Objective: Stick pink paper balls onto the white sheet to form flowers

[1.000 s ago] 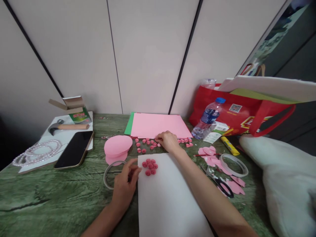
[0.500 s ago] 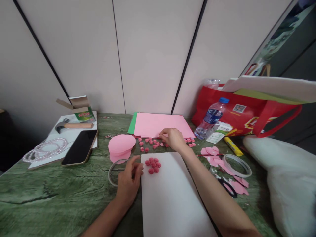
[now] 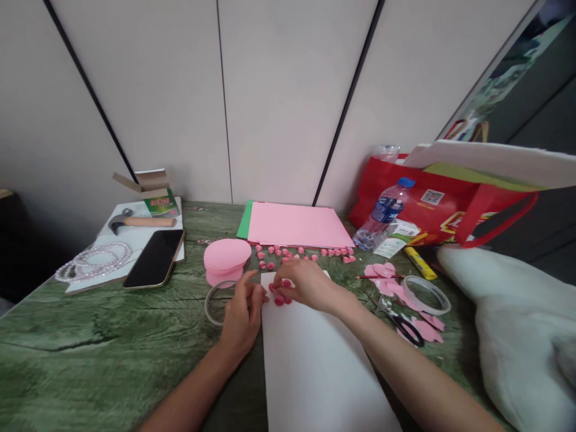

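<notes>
A white board (image 3: 315,366) lies lengthwise before me, with a cluster of small pink paper roses (image 3: 279,300) near its far left corner. My right hand (image 3: 308,285) reaches over this cluster, thumb and fingers pinched on a small rose there; the fingers partly hide it. At the board's left edge rests my left hand (image 3: 246,309), fingers loosely bent and apart, with nothing visible in it. A roll of tape (image 3: 209,312) lies just left of that hand. Beyond the board, loose paper roses (image 3: 330,252) form a row, partly behind my right hand.
Pink paper sheets (image 3: 297,225) and rounded pink cutouts (image 3: 227,255) lie farther back. On the right are scissors (image 3: 410,329), another tape roll (image 3: 445,305), a glue stick (image 3: 420,263), a bottle (image 3: 382,213) and a red bag (image 3: 432,207). Leftward lie a phone (image 3: 155,258), hammer (image 3: 148,222) and beads (image 3: 96,264).
My right hand has come back from the row of loose roses to the cluster on the board. My left hand stays by the board's left edge. The view has shifted slightly.
</notes>
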The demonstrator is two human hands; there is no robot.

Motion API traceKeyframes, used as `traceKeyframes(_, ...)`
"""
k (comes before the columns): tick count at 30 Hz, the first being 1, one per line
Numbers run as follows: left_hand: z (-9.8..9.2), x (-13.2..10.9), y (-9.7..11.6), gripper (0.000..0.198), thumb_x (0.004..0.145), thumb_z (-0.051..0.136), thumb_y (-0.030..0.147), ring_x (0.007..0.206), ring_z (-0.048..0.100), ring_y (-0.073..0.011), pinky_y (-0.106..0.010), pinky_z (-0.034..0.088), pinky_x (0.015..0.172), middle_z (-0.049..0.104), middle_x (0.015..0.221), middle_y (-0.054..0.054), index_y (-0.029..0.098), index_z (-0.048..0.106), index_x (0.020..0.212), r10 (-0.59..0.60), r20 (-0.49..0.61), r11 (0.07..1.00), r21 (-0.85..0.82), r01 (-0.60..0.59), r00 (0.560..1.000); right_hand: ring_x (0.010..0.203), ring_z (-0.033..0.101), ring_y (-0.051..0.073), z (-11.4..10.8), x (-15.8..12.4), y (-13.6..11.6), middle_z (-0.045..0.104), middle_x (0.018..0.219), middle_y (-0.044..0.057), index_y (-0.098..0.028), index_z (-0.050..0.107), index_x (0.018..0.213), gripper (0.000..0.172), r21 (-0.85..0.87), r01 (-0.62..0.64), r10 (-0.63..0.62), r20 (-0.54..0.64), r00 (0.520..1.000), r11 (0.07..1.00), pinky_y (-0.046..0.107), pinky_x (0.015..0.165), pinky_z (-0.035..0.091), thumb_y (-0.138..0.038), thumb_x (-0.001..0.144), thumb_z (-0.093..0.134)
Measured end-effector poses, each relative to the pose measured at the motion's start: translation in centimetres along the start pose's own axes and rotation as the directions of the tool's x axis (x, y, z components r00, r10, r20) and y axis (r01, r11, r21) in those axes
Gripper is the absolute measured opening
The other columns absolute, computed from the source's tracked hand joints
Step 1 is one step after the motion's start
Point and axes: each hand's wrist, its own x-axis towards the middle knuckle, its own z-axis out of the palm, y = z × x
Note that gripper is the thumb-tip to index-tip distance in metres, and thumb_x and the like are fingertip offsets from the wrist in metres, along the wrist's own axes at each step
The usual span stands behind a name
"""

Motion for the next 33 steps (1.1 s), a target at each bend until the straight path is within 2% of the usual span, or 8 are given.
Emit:
traceKeyframes(5,0.0,0.1,0.0,0.034,0.092,0.034,0.034,0.062,0.066,-0.0152,-0.032,0.052,0.065,0.067,0.082,-0.003,0.016,0.037,0.121,-0.016,0.011,0.999,-0.029,0.016,1.000,0.079,0.057,0.014,1.4,-0.2,0.1,0.068,0.075,0.000,-0.021,0.067,0.078,0.011,-0.014,0.043,-0.043,-0.027,0.999,0.999,0.022,0.066,0.034,-0.013,0.078,0.059)
traceKeyframes(10,0.1,0.2,-0.1,0.038,0.093,0.033,0.036,0.061,0.065,-0.0154,-0.031,0.051,0.064,0.067,0.084,-0.004,0.015,0.035,0.124,-0.033,0.024,0.999,-0.034,0.034,0.999,0.083,0.054,0.016,2.4,-0.3,0.2,0.067,0.078,0.002,-0.020,0.067,0.080,0.013,-0.098,0.105,-0.106,-0.003,0.994,0.990,0.024,0.068,0.034,-0.012,0.080,0.056)
traceKeyframes(18,0.1,0.2,0.0,0.039,0.092,0.033,0.035,0.066,0.066,-0.0169,-0.032,0.051,0.064,0.067,0.089,-0.005,0.015,0.034,0.126,-0.022,0.044,0.999,0.028,0.021,0.999,0.085,0.054,0.016,1.9,0.0,0.1,0.067,0.082,0.002,-0.021,0.071,0.078,0.014,-0.110,0.090,-0.083,0.065,0.994,0.990,0.024,0.066,0.033,-0.016,0.081,0.059)
traceKeyframes(21,0.0,0.2,0.0,0.039,0.092,0.033,0.035,0.070,0.067,-0.0179,-0.032,0.050,0.065,0.067,0.089,-0.006,0.015,0.033,0.126,-0.013,0.048,0.999,0.037,0.011,0.999,0.083,0.055,0.014,1.4,0.4,0.2,0.066,0.087,0.001,-0.022,0.071,0.074,0.014,-0.065,0.086,-0.081,0.076,0.994,0.994,0.023,0.063,0.033,-0.014,0.078,0.060)
traceKeyframes(23,0.0,0.1,0.0,0.039,0.092,0.033,0.035,0.070,0.067,-0.0181,-0.032,0.050,0.066,0.067,0.088,-0.005,0.015,0.033,0.126,-0.007,0.055,0.999,0.035,0.005,0.998,0.079,0.056,0.013,1.3,0.4,0.4,0.066,0.083,0.000,-0.021,0.071,0.072,0.015,-0.007,0.103,-0.102,0.083,0.991,0.995,0.022,0.064,0.034,-0.014,0.078,0.060)
traceKeyframes(26,0.0,0.0,0.1,0.038,0.093,0.033,0.034,0.069,0.067,-0.0178,-0.032,0.050,0.066,0.068,0.083,-0.004,0.016,0.033,0.127,-0.009,0.068,1.000,0.025,0.007,0.998,0.074,0.056,0.012,1.7,0.3,1.2,0.066,0.075,-0.001,-0.021,0.071,0.073,0.015,0.067,0.135,-0.138,0.054,0.989,0.989,0.021,0.065,0.035,-0.014,0.079,0.060)
traceKeyframes(29,-0.1,-0.1,0.1,0.039,0.093,0.033,0.034,0.065,0.066,-0.0175,-0.032,0.050,0.065,0.069,0.078,-0.003,0.015,0.033,0.127,-0.005,0.077,0.999,0.034,0.002,0.997,0.074,0.056,0.012,2.4,0.1,1.9,0.067,0.075,-0.002,-0.021,0.071,0.075,0.013,0.108,0.153,-0.152,-0.019,0.988,0.982,0.021,0.066,0.036,-0.013,0.078,0.062)
traceKeyframes(33,-0.1,-0.2,0.2,0.039,0.093,0.032,0.034,0.064,0.066,-0.0178,-0.032,0.050,0.063,0.069,0.076,-0.002,0.016,0.035,0.128,0.029,0.097,0.997,0.070,-0.036,0.995,0.075,0.056,0.013,2.7,0.1,1.8,0.067,0.072,-0.001,-0.020,0.070,0.068,0.012,0.060,0.167,-0.165,-0.043,0.985,0.984,0.022,0.065,0.037,-0.012,0.076,0.065)
